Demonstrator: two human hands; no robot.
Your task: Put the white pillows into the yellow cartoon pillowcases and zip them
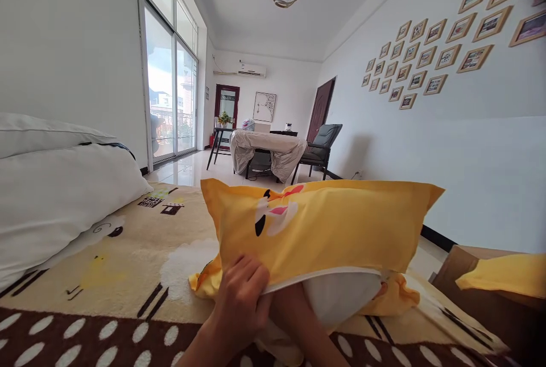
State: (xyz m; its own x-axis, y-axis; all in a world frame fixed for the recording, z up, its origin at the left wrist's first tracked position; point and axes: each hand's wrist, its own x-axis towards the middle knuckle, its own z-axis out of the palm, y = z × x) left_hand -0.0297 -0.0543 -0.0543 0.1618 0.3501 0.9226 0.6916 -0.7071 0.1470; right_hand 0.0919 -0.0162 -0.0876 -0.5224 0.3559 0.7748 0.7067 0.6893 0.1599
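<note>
A yellow pillowcase (pixel 341 219) with a printed cartoon face lies in front of me on the bed. A white pillow (pixel 343 296) shows in its open side, partly covered by the cloth. With fingers curled, my left hand (pixel 242 293) grips the pillowcase at the left end of the opening's edge. My right forearm (pixel 305 321) crosses in under that edge beside the white pillow. The fingers of my right hand are hidden inside the pillowcase, so their hold cannot be seen.
White pillows (pixel 55 196) are stacked at the left on a patterned blanket (pixel 140 270). To the right stands a cardboard box (pixel 460 276) with yellow cloth (pixel 507 276) over it. Farther back are a covered table (pixel 268 142) and a dark chair (pixel 324 142).
</note>
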